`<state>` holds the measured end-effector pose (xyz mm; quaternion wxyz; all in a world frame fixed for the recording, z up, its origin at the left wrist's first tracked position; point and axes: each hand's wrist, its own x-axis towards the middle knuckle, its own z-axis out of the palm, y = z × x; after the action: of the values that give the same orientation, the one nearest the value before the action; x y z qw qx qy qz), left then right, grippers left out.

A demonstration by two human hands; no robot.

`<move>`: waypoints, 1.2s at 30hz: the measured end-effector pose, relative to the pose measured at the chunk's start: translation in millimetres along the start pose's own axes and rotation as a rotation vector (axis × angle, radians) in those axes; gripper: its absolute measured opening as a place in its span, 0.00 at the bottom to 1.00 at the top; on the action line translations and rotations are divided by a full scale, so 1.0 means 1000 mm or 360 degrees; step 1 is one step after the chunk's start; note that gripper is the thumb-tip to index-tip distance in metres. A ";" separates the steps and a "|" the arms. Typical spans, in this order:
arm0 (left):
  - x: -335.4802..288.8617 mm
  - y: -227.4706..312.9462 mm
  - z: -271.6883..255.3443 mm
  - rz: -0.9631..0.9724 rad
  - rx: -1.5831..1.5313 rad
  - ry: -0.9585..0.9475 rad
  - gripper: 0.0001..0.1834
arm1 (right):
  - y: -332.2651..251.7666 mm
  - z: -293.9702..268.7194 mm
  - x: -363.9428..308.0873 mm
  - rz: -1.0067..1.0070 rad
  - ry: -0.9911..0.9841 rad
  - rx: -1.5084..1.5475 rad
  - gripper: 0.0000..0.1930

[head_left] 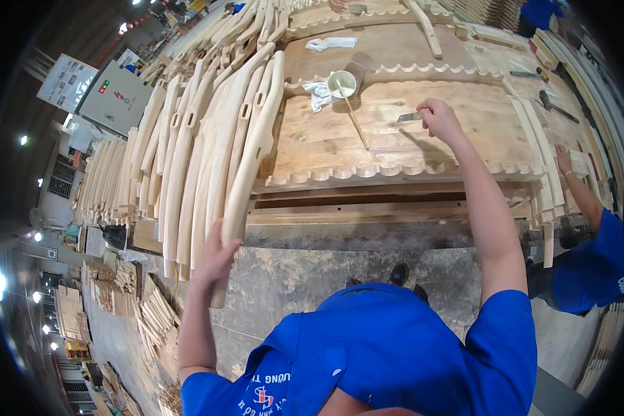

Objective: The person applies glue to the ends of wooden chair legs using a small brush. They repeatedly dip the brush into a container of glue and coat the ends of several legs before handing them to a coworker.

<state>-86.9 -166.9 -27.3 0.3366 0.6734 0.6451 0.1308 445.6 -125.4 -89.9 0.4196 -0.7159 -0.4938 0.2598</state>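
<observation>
My left hand [217, 253] is closed around the lower end of a curved pale wooden part [251, 163], the rightmost of a row leaning at the table's left. That part has a short slot near its upper half. Over the bench my right hand [437, 116] grips a putty knife [408, 118], its flat blade pointing left. Left of the knife is a white tub [342, 84] with pale stuff inside. A thin wooden stick [356, 123] slants from the tub to the tabletop. Beside the tub lies a crumpled white cloth [319, 96].
Scalloped wooden rails [395, 172] run along the worktable [305, 145]. More curved parts [180, 132] stand packed to the left, before a grey electrical cabinet [115, 97]. Hammers [558, 107] lie at the right, where a co-worker's hand [564, 159] rests near wooden strips. Another cloth [331, 44] lies farther back.
</observation>
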 end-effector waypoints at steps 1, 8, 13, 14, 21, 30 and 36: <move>-0.004 0.026 -0.010 -0.0082 -0.0431 -0.0201 0.35 | 0.011 -0.005 0.001 0.0087 0.0019 -0.0057 0.10; -0.028 0.031 0.040 -0.0146 -0.1332 -0.0307 0.37 | 0.018 0.022 0.013 -0.0584 0.0549 -0.0902 0.14; -0.025 0.024 0.136 0.0066 -0.2156 -0.0580 0.36 | -0.040 0.093 0.016 -0.0197 -0.0166 -0.0557 0.21; -0.022 0.026 0.147 0.0085 -0.2223 -0.0635 0.37 | -0.039 0.103 0.019 -0.0175 -0.0185 -0.0605 0.22; -0.001 -0.002 0.194 0.0054 -0.2545 -0.0923 0.38 | -0.038 0.128 0.037 -0.0052 -0.0208 -0.0723 0.15; 0.002 0.005 0.168 -0.0121 -0.2548 -0.1234 0.33 | -0.112 0.060 0.064 -0.0230 -0.0145 -0.1467 0.12; 0.009 -0.005 0.189 -0.0092 -0.1947 -0.0797 0.23 | -0.130 0.066 0.066 -0.0356 -0.0103 -0.1859 0.11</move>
<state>25.9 -212.1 -172.3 0.8016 0.3532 0.3746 0.3039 355.7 -20.7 -9.6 -0.0342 -0.7635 -0.6400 -0.0791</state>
